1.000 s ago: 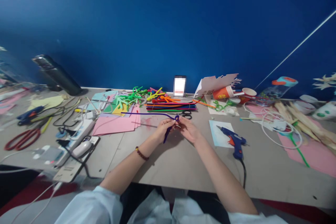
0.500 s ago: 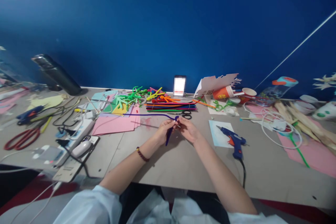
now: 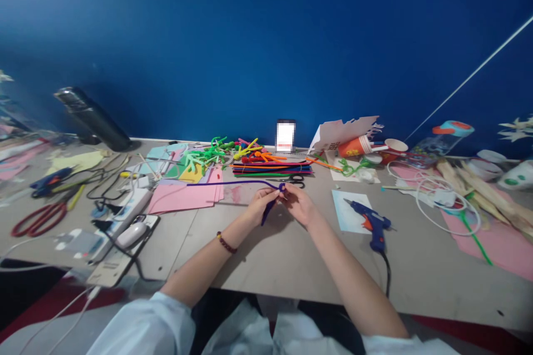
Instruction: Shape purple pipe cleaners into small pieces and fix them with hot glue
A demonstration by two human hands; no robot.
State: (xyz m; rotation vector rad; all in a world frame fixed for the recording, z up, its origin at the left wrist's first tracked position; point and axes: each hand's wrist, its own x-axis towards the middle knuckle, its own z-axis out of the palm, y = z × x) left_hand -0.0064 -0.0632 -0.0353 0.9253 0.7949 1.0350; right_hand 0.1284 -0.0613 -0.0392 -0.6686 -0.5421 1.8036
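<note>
My left hand [image 3: 260, 205] and my right hand [image 3: 298, 203] meet over the middle of the grey table [image 3: 291, 266]. Both pinch a purple pipe cleaner [image 3: 233, 182] where it forms a small loop between my fingertips. One long end runs left over the pink paper sheets [image 3: 185, 197]; a short end hangs down under my left hand. A beaded bracelet circles my left wrist.
A blue glue gun [image 3: 372, 225] lies on white paper to the right. Behind my hands are a bundle of coloured pipe cleaners [image 3: 270, 167], black scissors [image 3: 295, 180] and paper cups [image 3: 353, 147]. Left: power strip [image 3: 125, 212], red scissors [image 3: 35, 219], cables, a dark bottle [image 3: 94, 118].
The long end of the pipe cleaner has shifted slightly and the short end has swung a little under my left hand. Both hands stay in place, still pinching the loop.
</note>
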